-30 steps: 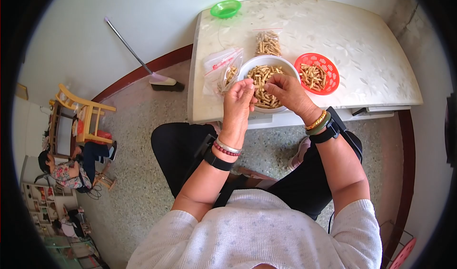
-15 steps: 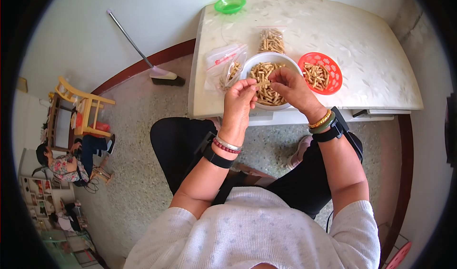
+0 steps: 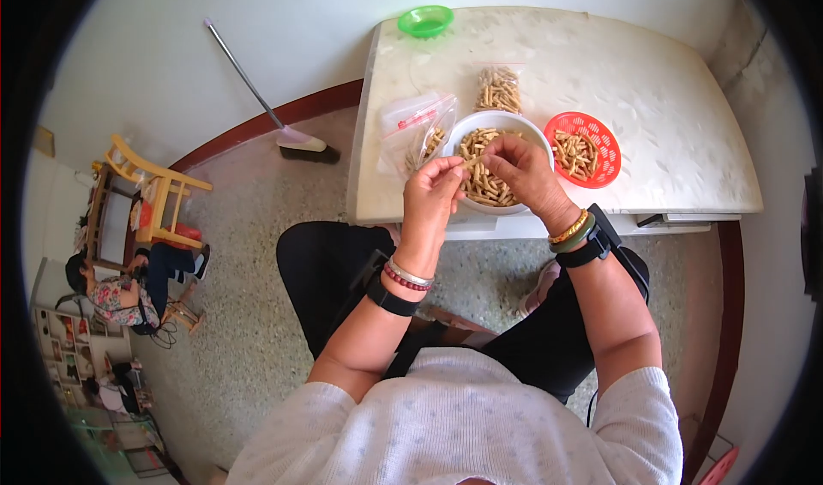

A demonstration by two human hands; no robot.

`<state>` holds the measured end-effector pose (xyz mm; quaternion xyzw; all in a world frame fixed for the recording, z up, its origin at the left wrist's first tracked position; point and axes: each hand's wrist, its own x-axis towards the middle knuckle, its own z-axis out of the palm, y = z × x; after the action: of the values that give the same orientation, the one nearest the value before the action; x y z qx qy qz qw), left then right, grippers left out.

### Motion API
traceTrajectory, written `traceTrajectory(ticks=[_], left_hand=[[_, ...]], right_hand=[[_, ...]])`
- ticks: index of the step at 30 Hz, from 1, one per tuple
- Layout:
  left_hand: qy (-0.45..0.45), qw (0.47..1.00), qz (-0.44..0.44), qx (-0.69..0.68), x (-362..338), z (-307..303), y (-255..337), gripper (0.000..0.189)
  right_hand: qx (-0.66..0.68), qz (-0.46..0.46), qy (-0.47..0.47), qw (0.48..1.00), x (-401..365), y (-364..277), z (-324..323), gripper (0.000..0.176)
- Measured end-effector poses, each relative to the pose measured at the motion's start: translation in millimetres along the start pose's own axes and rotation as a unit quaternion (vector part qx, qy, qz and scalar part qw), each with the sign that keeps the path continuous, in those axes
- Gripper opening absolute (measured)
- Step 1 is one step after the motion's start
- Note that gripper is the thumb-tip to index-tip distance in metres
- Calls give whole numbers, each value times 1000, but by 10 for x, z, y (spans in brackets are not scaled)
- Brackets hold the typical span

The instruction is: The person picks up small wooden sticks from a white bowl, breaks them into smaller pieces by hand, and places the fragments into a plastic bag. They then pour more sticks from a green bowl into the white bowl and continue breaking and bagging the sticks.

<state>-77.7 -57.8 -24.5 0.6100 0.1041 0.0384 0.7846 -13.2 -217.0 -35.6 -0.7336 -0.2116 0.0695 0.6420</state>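
Observation:
Over the white bowl, my left hand and my right hand meet fingertip to fingertip. Both pinch one short, tan, stick-like piece, dry-looking like a root, mostly covered by the fingers. Many similar pieces fill the bowl. To its right, a red perforated basket holds a smaller heap of them. Behind the bowl lies a clear bag packed with pieces. At the bowl's left is another clear zip bag with some inside.
A green dish sits at the far left corner of the pale table. Against the wall leans a broom. Further left are a wooden chair and a seated person. My knees are close below the table's front edge.
The view has tilted, so the table and its contents appear lower in the frame. My hands stay over the bowl, still pinching the piece, with the fingertips slightly closer together.

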Motion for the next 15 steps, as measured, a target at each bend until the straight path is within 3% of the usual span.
traceTrajectory(ticks=[1, 3, 7, 9, 10, 12, 13, 15], left_hand=[[1, 1000, 2, 0, 25, -33, -1, 13], [91, 940, 244, 219, 74, -104, 78, 17], [156, 878, 308, 333, 217, -232, 313, 17], [141, 787, 374, 470, 358, -296, 316, 23], [143, 786, 374, 470, 418, -315, 293, 23], [137, 717, 380, 568, 507, -315, 283, 23], [138, 717, 380, 567, 535, -322, 271, 23], [110, 764, 279, 572, 562, -311, 310, 18]], right_hand=[[40, -8, 31, 999, 11, -12, 18, 11], [103, -12, 82, 991, 60, -3, 38, 9], [-55, -52, 135, 988, 81, -139, 55, 9], [-119, -108, 157, 974, 104, -192, 121, 9], [-183, -161, 178, 953, 109, -223, 155, 10], [-186, -155, 174, 955, 138, -307, 207, 12], [-190, -171, 178, 950, 164, -312, 231, 13], [-187, -193, 177, 947, 240, -283, 266, 14]])
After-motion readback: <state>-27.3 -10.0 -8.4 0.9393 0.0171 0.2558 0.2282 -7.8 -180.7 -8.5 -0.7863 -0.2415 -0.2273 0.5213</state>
